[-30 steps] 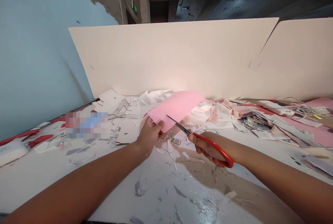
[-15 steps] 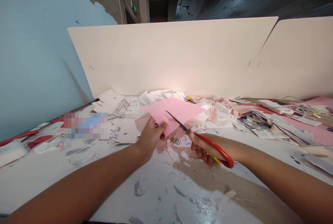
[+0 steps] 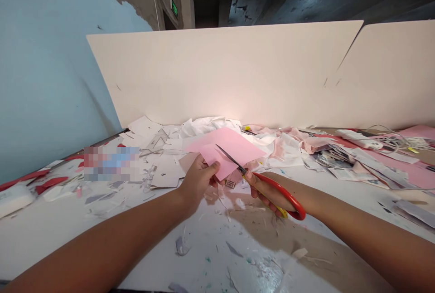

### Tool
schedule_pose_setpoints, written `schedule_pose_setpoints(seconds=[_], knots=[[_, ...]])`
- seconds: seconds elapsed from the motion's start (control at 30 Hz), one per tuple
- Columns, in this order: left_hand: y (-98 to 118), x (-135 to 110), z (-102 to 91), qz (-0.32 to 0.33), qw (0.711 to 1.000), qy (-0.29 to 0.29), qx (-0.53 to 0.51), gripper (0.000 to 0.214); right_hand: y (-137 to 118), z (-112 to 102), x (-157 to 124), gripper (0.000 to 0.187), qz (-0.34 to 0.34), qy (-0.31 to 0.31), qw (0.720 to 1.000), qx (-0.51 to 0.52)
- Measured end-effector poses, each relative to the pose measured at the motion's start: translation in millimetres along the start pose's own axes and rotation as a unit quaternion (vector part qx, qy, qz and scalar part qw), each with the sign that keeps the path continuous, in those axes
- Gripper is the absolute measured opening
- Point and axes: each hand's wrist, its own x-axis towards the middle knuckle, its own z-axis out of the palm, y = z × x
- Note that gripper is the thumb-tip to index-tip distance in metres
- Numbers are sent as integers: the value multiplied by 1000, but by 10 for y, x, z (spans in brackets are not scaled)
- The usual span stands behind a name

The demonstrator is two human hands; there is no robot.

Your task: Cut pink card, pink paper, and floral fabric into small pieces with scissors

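Note:
A sheet of pink paper is pinched near its front left corner by my left hand, thumb on top. My right hand is closed round a pair of scissors with red and yellow handles. One dark blade lies over the pink sheet and points to the upper left; the other blade is hidden beneath the paper. Under the hands, a small item with a barcode label lies among paper scraps on the white table.
White cut sheets and crumpled white paper lie at the back. A stack of paper strips, a power strip and cables are on the right. Red scraps lie at left. A white panel stands behind the table.
The pink sheet has tilted and shifted slightly, with its front corner a little farther right and lower. Both hands keep their holds and have barely moved.

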Motion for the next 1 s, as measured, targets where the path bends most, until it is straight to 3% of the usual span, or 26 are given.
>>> schedule_pose_setpoints(seconds=[0.1, 0.33, 0.63, 1.0], knots=[[-13, 27, -22, -17, 999, -36, -28, 27, 31, 13, 29, 67, 17, 3, 1000, 13], [-90, 101, -76, -25, 1000, 17, 2, 27, 110, 11, 78, 66, 25, -12, 999, 42], [-98, 108, -76, -21, 999, 26, 13, 22, 77, 52, 82, 63, 58, -16, 998, 26], [-134, 89, -93, -13, 1000, 9, 14, 24, 117, 21, 31, 67, -1, -75, 991, 112]])
